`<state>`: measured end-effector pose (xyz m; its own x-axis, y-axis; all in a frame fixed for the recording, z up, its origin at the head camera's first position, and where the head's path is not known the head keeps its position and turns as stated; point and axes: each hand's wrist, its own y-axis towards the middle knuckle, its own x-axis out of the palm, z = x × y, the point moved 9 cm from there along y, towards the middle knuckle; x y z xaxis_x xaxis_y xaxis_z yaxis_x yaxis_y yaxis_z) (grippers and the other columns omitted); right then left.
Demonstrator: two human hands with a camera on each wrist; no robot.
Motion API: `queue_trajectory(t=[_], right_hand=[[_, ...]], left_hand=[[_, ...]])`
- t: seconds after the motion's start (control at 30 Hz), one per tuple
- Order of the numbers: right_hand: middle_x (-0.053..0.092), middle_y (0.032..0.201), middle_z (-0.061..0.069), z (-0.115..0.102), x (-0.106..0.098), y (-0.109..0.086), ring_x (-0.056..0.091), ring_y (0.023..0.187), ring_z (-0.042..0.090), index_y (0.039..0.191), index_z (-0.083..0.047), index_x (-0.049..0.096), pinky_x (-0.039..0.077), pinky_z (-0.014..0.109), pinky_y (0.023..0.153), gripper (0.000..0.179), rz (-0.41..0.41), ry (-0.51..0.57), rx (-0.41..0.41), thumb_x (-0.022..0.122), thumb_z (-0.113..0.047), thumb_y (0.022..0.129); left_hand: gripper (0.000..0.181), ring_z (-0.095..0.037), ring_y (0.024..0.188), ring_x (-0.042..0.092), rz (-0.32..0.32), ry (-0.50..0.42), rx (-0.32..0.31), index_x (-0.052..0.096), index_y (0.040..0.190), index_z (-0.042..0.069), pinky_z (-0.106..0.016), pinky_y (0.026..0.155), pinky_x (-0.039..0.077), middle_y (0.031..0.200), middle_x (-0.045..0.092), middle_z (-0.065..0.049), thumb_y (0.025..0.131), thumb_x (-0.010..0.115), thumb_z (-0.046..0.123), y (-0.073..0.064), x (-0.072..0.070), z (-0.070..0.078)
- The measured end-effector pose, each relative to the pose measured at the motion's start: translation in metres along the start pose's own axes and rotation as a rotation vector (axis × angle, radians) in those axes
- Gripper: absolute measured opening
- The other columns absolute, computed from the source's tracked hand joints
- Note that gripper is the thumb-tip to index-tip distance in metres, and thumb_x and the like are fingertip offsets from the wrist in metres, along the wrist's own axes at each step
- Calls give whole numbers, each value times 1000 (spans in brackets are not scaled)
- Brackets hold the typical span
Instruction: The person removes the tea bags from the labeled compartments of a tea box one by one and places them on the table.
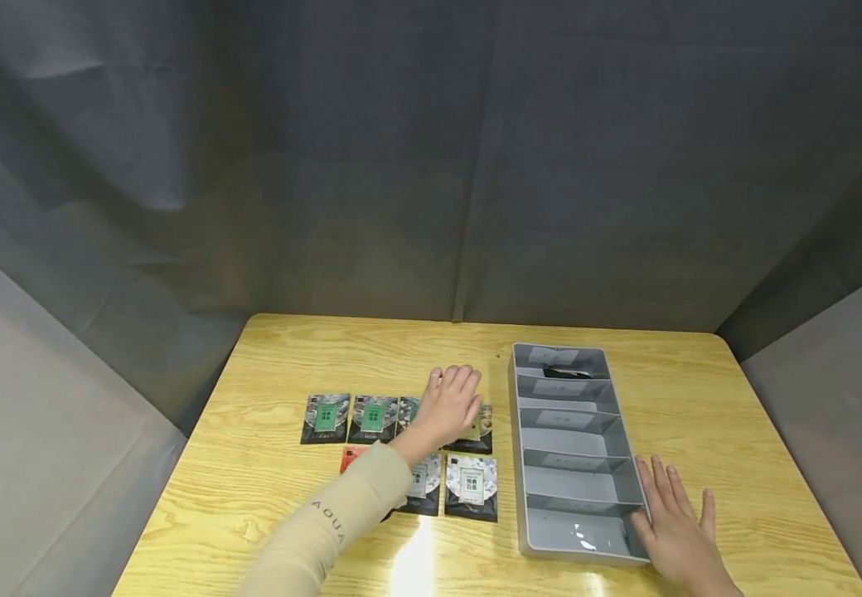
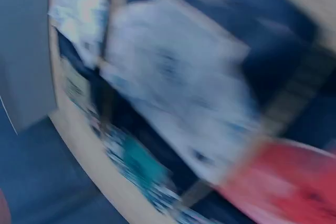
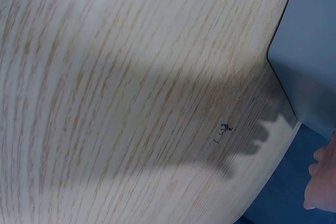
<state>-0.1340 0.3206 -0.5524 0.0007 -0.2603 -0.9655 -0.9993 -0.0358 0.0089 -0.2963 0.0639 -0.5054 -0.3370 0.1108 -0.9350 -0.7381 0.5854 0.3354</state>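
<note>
My left hand (image 1: pixel 447 408), its fingers extended and slightly apart, is over the right part of the back row of flat packets, partly covering a teal-labelled packet (image 1: pixel 406 412) and an olive-labelled packet (image 1: pixel 483 438). No packet shows in its fingers. Under its wrist and sleeve lie a red packet (image 1: pixel 352 455) and a white-and-black packet (image 1: pixel 427 481), both partly hidden; the left wrist view shows them blurred. My right hand (image 1: pixel 673 526) lies with straight fingers along the right side of a grey divided tray (image 1: pixel 520 464), fingertips at its wall.
Two green-labelled packets (image 1: pixel 326 417) lie at the left of the back row. Another white packet (image 1: pixel 472 487) sits at the front row's right end. A black packet (image 1: pixel 567 374) is in the tray's rearmost compartment. A dark curtain (image 1: pixel 371 166) hangs behind the table (image 1: pixel 282 356).
</note>
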Motion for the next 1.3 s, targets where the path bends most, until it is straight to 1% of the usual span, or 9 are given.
queue_trajectory(t=[0.13, 0.23, 0.33, 0.47, 0.67, 0.77, 0.93, 1.1, 1.3], right_hand=[[1, 152, 17, 0, 0, 0, -17, 137, 23, 147, -17, -4, -27, 53, 96, 67, 6, -5, 0, 36, -28, 96], [-4, 152, 14, 0, -1, 0, -19, 137, 21, 147, -17, -3, -27, 53, 96, 66, 11, -8, -4, 37, -28, 95], [-7, 152, 11, 0, -1, 0, -16, 137, 23, 148, -17, -3, -27, 53, 96, 67, 15, -6, -7, 37, -27, 95], [-7, 152, 10, 0, 0, 0, -13, 138, 26, 148, -17, -3, -27, 53, 96, 67, 17, -5, -7, 38, -27, 95], [-6, 152, 10, 1, 0, 0, -16, 137, 22, 148, -17, -3, -26, 53, 97, 68, 25, -11, -9, 39, -27, 95], [-4, 152, 12, 0, -1, 0, -13, 138, 25, 148, -17, -3, -26, 53, 97, 67, 25, -12, -10, 38, -28, 95], [2, 152, 16, -2, -2, 1, -10, 139, 28, 148, -16, -2, -25, 53, 97, 65, 22, -12, -12, 36, -28, 96], [4, 151, 18, -3, -3, 1, -9, 139, 29, 148, -15, -2, -25, 53, 97, 65, 18, -6, -9, 36, -28, 96], [0, 152, 16, -3, -4, -2, -12, 138, 27, 147, -16, -2, -25, 53, 97, 65, 21, -2, -9, 35, -28, 96]], left_hand=[[39, -13, 114, 38, -64, 33, 30, 40, 131, 21, -36, 94, 27, 125, 41, 4, 97, 30, 37, 34, 10, 33], [41, -12, 117, 36, -104, 59, 43, 38, 135, 25, -37, 97, 25, 129, 40, 7, 97, 28, 39, 53, 19, 54], [42, -11, 120, 33, -157, 80, 42, 36, 136, 29, -38, 99, 24, 132, 39, 11, 97, 27, 40, 68, 27, 71], [42, -11, 126, 28, -246, 80, 24, 32, 138, 31, -37, 104, 22, 137, 35, 14, 97, 28, 40, 82, 39, 84], [46, -9, 135, 17, -420, 85, -1, 22, 143, 35, -36, 109, 15, 145, 24, 18, 98, 26, 42, 89, 56, 96], [47, -9, 136, 14, -473, 62, 0, 20, 144, 35, -36, 109, 13, 146, 22, 18, 98, 27, 42, 91, 57, 102], [46, -10, 135, 15, -504, 18, 10, 22, 143, 36, -38, 109, 12, 144, 26, 18, 98, 29, 41, 94, 54, 110], [46, -9, 134, 16, -530, 27, 18, 23, 143, 34, -38, 109, 11, 142, 30, 18, 98, 29, 39, 94, 51, 115], [46, -10, 134, 17, -526, -13, -8, 26, 142, 34, -38, 109, 9, 141, 33, 18, 97, 34, 39, 95, 48, 117]])
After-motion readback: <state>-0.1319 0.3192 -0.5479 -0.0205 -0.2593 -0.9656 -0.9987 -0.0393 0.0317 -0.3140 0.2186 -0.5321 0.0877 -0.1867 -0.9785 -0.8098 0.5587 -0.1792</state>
